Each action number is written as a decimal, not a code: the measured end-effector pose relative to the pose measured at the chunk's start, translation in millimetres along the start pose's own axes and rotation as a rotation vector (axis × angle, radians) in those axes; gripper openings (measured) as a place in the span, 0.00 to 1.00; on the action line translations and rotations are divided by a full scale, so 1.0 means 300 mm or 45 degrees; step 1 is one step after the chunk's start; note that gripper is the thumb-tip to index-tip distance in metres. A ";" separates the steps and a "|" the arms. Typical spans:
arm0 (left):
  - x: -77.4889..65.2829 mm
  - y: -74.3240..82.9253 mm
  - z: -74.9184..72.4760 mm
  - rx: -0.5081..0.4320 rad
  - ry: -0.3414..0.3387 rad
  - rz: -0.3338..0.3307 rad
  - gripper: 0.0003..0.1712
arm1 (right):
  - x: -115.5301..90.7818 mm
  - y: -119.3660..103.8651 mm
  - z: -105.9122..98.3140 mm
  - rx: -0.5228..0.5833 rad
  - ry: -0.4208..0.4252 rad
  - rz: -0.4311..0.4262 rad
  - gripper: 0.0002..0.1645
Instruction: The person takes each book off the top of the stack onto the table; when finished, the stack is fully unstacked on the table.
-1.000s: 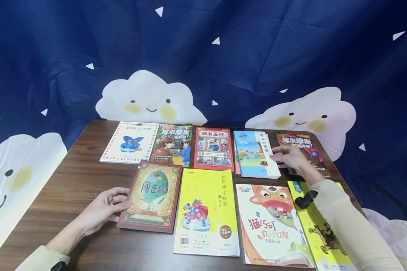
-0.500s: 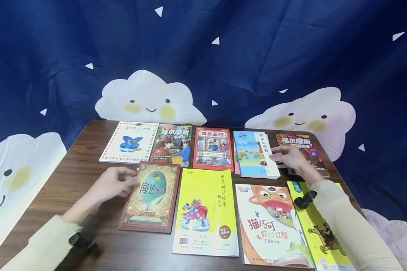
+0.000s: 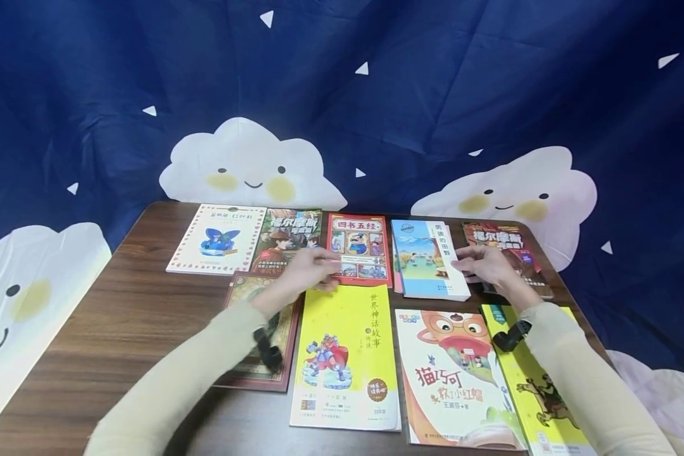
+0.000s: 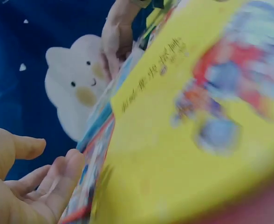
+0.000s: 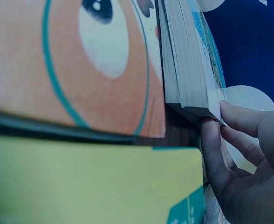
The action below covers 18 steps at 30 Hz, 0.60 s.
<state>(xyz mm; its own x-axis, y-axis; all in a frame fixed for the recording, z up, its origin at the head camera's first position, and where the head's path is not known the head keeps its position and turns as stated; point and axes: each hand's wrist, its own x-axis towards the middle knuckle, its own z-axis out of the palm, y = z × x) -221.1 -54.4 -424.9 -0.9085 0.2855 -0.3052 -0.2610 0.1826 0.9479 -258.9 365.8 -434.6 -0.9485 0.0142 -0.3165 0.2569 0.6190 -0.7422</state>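
Observation:
My right hand (image 3: 487,266) pinches the right edge of a blue-and-white book (image 3: 418,259), which lies over a pink-edged one. In the right wrist view, the thumb rests on the cover and fingers reach under the corner of the book's page block (image 5: 193,70). My left hand (image 3: 304,275) hovers by the lower left of a red comic-style book (image 3: 360,244), partly covering a detective book (image 3: 285,231). Its fingers look loosely spread in the left wrist view, holding nothing. Whether they touch the red book cannot be told.
Below lie a brown-bordered book (image 3: 287,329), partly under my left arm, a yellow book (image 3: 342,354), a white fox book (image 3: 456,380) and another yellow book (image 3: 547,392). A white book (image 3: 219,240) and a dark red one (image 3: 496,237) lie at the wooden table's (image 3: 108,329) back.
My left hand has let go of the brown-bordered book's left edge and moved right and away from me toward the red book. My right hand has stayed at the blue-and-white book.

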 end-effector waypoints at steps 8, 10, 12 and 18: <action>0.159 0.037 0.204 -0.094 -0.094 0.002 0.26 | -0.001 -0.001 0.005 0.007 0.021 0.008 0.33; 0.189 0.038 0.240 -0.113 -0.087 -0.010 0.26 | -0.003 -0.002 0.007 0.010 0.024 0.003 0.33; 0.212 0.038 0.268 -0.116 -0.081 -0.012 0.25 | -0.004 -0.002 0.010 0.014 0.029 0.004 0.33; 0.249 0.041 0.328 -0.103 -0.036 -0.001 0.19 | -0.010 -0.008 0.021 0.043 0.006 0.023 0.35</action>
<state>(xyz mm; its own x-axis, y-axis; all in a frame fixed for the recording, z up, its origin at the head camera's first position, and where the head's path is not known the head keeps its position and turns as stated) -260.0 61.8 -445.0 -0.8989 0.3124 -0.3071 -0.2880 0.1068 0.9517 -255.6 359.3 -435.5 -0.9444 0.0292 -0.3275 0.2804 0.5919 -0.7557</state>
